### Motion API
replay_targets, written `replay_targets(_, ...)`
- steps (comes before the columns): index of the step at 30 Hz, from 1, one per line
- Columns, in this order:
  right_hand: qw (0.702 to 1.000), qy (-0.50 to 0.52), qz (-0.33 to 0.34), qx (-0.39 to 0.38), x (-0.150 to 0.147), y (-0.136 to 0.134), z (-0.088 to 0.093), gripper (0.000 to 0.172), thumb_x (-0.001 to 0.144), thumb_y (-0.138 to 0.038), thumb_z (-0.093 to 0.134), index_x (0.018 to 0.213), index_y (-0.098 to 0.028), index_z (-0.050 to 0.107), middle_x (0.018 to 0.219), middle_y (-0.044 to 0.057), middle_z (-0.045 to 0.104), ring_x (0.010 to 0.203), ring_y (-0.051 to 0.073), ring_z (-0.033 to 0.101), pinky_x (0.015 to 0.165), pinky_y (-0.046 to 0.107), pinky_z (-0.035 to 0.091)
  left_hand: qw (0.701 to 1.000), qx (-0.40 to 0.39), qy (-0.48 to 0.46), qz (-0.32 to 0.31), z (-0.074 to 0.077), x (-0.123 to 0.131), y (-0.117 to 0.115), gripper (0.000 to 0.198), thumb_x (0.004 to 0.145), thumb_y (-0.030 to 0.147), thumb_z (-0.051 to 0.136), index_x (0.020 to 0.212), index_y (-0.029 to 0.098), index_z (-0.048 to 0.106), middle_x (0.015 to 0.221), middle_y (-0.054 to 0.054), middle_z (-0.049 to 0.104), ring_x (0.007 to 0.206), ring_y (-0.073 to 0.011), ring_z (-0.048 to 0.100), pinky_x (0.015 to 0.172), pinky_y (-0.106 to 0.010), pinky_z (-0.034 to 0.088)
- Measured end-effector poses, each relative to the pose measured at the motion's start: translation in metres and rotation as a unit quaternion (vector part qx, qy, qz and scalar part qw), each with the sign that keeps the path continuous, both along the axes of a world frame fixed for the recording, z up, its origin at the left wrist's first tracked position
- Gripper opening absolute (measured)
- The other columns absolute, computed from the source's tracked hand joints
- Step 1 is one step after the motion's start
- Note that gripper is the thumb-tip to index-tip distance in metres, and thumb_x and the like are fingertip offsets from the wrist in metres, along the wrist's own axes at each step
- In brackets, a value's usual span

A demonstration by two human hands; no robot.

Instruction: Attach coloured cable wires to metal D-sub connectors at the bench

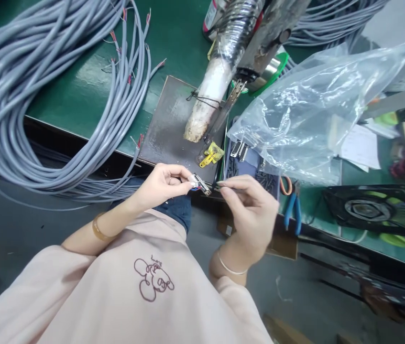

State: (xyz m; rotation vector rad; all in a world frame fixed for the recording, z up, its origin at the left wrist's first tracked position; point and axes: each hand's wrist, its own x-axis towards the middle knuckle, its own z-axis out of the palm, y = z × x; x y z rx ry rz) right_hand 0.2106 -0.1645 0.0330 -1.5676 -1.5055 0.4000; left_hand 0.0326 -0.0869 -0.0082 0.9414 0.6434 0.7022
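My left hand (168, 185) pinches a small D-sub connector (202, 185) between thumb and fingers, just off the front edge of the bench. Bits of blue and red wire show at the connector's near end. From the other side my right hand (250, 203) comes close to it, thumb and forefinger closed on a small dark piece (217, 186). That piece is too small to name, and I cannot tell whether it touches the connector. Beyond the hands, a yellow clip-like piece (208, 158) lies on a dark plate (169, 119).
Coiled grey cables (44, 86) with stripped ends hang over the bench at left. A wrapped rod (214, 91) reaches above the plate. At right are a plastic bag (295, 114), a bin (250, 165) of connectors and dark parts, blue-handled pliers (293, 210) and a black fan (370, 210).
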Motion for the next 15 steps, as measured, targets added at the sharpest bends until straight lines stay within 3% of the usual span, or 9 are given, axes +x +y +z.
replay_targets(8, 1.0, 0.019, 0.013, -0.018, -0.0108, 0.01, -0.0083, 0.016, 0.089, -0.013, 0.065, 0.076, -0.021, 0.069, 0.072, -0.003, 0.066, 0.061, 0.009, 0.056, 0.052, 0.022, 0.04, 0.999, 0.003, 0.033, 0.004, 0.0045, 0.0047, -0.0017, 0.014, 0.065, 0.018, 0.081, 0.069, 0.013, 0.069, 0.055, 0.004, 0.057, 0.047, -0.0032, 0.044, 0.044, -0.015, 0.035)
replay_targets(15, 0.999, -0.035, 0.014, -0.021, -0.0114, 0.0078, -0.0092, 0.016, 0.092, -0.014, 0.065, 0.078, -0.021, 0.066, 0.073, -0.003, 0.065, 0.061, 0.009, 0.053, 0.054, 0.024, 0.04, 0.999, 0.02, 0.04, -0.022, 0.004, 0.0061, -0.0034, 0.011, 0.067, 0.017, 0.075, 0.069, 0.013, 0.065, 0.058, 0.004, 0.058, 0.052, -0.004, 0.048, 0.05, -0.016, 0.038)
